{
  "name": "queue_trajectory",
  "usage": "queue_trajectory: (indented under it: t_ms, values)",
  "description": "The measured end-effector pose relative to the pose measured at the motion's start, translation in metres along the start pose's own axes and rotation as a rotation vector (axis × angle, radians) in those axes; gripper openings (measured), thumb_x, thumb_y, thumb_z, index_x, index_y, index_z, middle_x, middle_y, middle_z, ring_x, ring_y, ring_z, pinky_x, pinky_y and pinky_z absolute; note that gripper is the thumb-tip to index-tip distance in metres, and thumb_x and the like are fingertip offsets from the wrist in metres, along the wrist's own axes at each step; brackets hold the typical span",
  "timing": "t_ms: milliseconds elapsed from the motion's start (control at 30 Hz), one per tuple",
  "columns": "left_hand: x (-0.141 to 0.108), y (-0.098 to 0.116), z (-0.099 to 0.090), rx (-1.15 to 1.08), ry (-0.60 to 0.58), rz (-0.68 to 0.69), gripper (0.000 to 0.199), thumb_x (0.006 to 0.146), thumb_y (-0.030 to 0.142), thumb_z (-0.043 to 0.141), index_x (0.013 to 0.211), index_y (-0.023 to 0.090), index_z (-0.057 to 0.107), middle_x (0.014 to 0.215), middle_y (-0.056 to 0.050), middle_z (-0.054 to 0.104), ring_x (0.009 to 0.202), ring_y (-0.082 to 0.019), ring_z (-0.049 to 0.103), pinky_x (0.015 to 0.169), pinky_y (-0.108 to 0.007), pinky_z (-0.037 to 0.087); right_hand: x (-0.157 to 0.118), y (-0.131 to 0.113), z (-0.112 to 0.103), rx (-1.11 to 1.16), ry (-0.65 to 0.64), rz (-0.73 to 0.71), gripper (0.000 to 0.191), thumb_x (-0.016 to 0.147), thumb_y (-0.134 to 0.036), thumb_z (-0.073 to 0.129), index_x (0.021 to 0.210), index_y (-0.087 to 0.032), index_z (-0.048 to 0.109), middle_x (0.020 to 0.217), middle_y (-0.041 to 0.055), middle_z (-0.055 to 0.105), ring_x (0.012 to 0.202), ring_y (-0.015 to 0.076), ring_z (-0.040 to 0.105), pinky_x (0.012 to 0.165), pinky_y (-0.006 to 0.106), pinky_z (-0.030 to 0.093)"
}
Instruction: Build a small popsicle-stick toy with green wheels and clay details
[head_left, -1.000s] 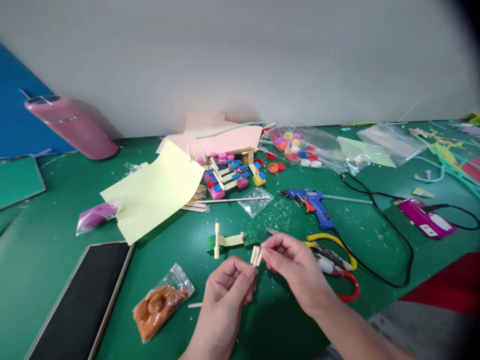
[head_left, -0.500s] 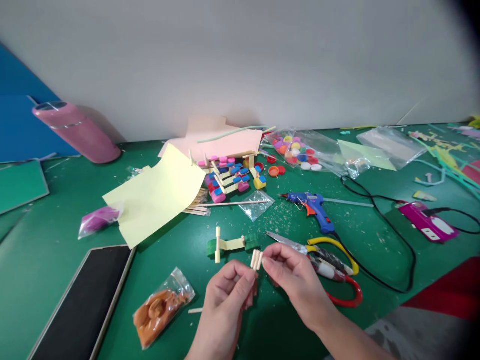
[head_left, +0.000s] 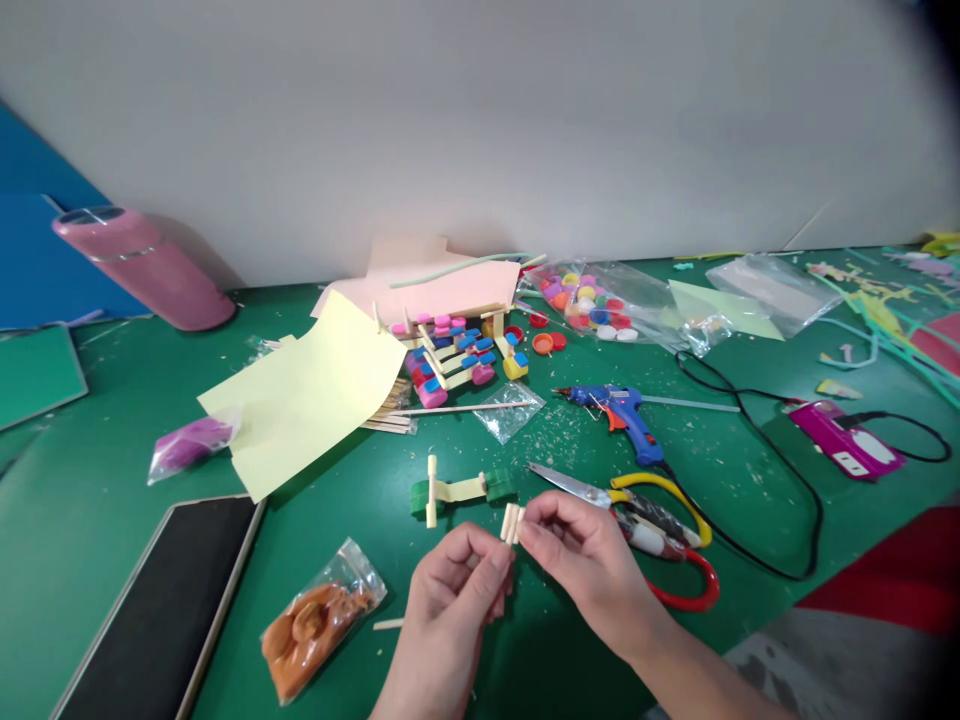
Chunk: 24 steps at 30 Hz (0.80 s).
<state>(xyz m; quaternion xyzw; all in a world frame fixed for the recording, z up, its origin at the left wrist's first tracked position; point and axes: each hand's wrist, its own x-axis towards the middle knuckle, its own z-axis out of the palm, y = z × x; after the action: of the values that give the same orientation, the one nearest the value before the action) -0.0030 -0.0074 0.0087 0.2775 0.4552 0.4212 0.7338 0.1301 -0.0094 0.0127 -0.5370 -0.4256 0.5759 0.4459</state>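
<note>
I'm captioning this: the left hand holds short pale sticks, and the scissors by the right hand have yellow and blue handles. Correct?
Not blue: in the head view, the scissors have yellow and red handles. The left hand does hold short pale sticks.

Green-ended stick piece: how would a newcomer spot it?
On the green table, look just beyond the left hand, nearer than the colourful pile. The green-ended stick piece lies there, its ends green instead of the pile's pink, blue and yellow.
</note>
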Motion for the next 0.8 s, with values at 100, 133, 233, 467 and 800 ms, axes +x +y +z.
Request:
queue_trajectory:
  t_ms: [100, 133, 233, 467, 800]
  values:
    - [0.0002, 0.0, -0.0002, 0.012, -0.009, 0.003, 0.027, 0.067, 0.037, 0.07, 0.058, 0.015, 0.057, 0.049, 0.005, 0.044, 0.052, -0.009, 0.038, 0.051, -0.021, 0.029, -0.0002, -0.0007, -0.0011, -0.003, -0.007, 0.001, 0.017, 0.079, -0.031, 0.06, 0.071, -0.016, 0.057, 0.059, -0.0044, 0.049, 0.054, 0.0072, 0.04, 0.049, 0.018, 0.033]
    - [0.0001, -0.0001, -0.0003, 0.015, -0.013, 0.004, 0.027, 0.067, 0.037, 0.07, 0.058, 0.015, 0.057, 0.049, 0.005, 0.044, 0.052, -0.009, 0.038, 0.051, -0.021, 0.028, -0.0002, -0.001, -0.0014, -0.002, -0.007, 0.002, 0.017, 0.079, -0.031, 0.06, 0.071, -0.016, 0.057, 0.059, -0.0044, 0.048, 0.054, 0.0071, 0.04, 0.049, 0.017, 0.033]
    - [-0.0004, -0.0002, -0.0005, 0.02, -0.014, 0.003, 0.027, 0.067, 0.037, 0.07, 0.057, 0.015, 0.057, 0.049, 0.005, 0.044, 0.052, -0.009, 0.038, 0.051, -0.021, 0.028, -0.0002, -0.002, -0.0018, -0.001, -0.011, 0.008, 0.018, 0.079, -0.031, 0.061, 0.071, -0.015, 0.057, 0.059, -0.0045, 0.048, 0.054, 0.0069, 0.039, 0.049, 0.017, 0.032]
    - [-0.0006, 0.0001, 0.0001, 0.022, -0.015, 0.003, 0.027, 0.068, 0.037, 0.07, 0.057, 0.015, 0.056, 0.048, 0.005, 0.043, 0.052, -0.01, 0.038, 0.051, -0.021, 0.028, 0.0, -0.0019, -0.0022, 0.0, -0.019, 0.007, 0.018, 0.079, -0.031, 0.061, 0.071, -0.015, 0.057, 0.057, -0.0053, 0.046, 0.052, 0.0064, 0.037, 0.047, 0.017, 0.031]
    - [-0.0005, -0.0005, -0.0005, 0.027, -0.018, 0.013, 0.027, 0.068, 0.036, 0.069, 0.057, 0.015, 0.056, 0.048, 0.005, 0.044, 0.051, -0.01, 0.038, 0.051, -0.022, 0.028, 0.0006, -0.0036, 0.0001, 0.019, -0.015, 0.018, 0.017, 0.078, -0.031, 0.061, 0.071, -0.015, 0.057, 0.059, -0.0046, 0.048, 0.055, 0.0078, 0.04, 0.05, 0.018, 0.033]
